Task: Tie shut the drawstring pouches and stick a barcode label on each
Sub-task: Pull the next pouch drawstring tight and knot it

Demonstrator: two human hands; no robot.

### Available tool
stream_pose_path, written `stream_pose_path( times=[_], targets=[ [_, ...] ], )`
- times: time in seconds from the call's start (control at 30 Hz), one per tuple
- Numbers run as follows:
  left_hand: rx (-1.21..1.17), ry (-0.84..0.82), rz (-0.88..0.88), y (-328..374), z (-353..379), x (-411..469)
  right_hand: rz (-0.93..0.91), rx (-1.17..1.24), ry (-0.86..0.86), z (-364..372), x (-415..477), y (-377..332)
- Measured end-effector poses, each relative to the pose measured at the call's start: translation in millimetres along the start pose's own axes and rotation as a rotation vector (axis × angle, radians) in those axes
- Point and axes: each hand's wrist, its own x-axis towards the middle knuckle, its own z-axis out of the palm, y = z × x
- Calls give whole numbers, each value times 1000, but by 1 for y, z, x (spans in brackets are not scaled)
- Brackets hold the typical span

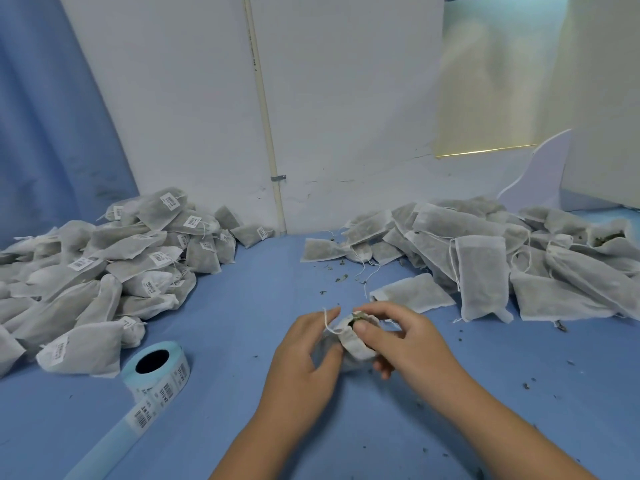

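I see the left grip point(304, 355) curled round the near left side of one pouch point(353, 346). The white drawstring point(328, 323) loops up past its index fingertip. The right grip point(412, 344) is closed on the same pouch from the right, with the thumb pressed on the gathered mouth and the fingers wrapped behind. Dark dried filling shows at the mouth. The pouch is held near the centre of the blue table point(242, 306); I cannot tell whether it touches the surface.

- Left of the grips: label roll point(157, 370), lying on its side, with its strip trailing toward the near edge.
- Far left: pile of labelled pouches point(104, 271).
- Far right: pile of unlabelled pouches point(485, 258).
- Between the piles: loose crumbs point(343, 278).
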Motion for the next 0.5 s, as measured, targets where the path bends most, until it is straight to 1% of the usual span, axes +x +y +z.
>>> stream_pose_path(
  times=[0.1,0.17,0.23,0.43,0.5],
  targets=[
    [47,90,-40,-2,-4,-9,5,-4,-13,3,-1,1],
    [64,157,-22,-3,-7,-13,-19,-14,-22,5,-2,1],
    [75,191,15,0,-10,-16,-30,-21,-23,6,-3,2],
    [-47,141,-9,13,-9,-17,-50,-28,-41,8,-5,3],
    [-94,140,-53,13,-6,-17,-52,-32,-54,7,-5,3]
  ],
)
